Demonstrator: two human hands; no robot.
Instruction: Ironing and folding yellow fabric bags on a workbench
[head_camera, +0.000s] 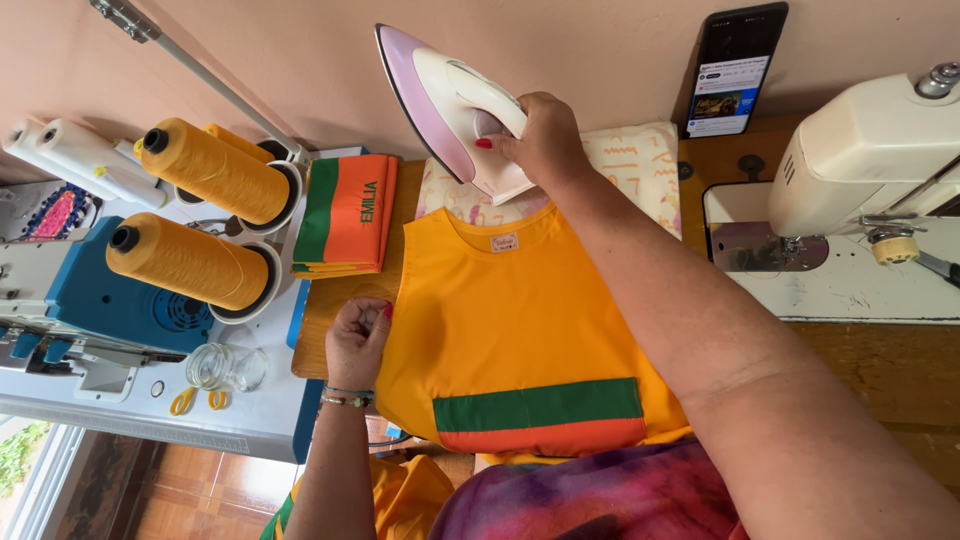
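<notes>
Wooden table (900, 370) (sewing machine (860, 160) atop) against pink wall (300, 50).

The scene is bright and evenly lit by soft daylight; a window (25, 455) at the lower left corner glows pale and slightly washed out. Colours come out saturated, most of all on the orange garment (500, 330) and the yellow thread cones (200, 215). Shadows are faint: a soft one lies under the lifted iron (450, 105) on the pink wall (300, 60). The white sewing machine (870, 160) carries a mild sheen without hard glare. Focus is sharp at the centre. Wide-angle stretch bends the edges, and the near forearm (760, 380) looms large and a little soft.
</notes>
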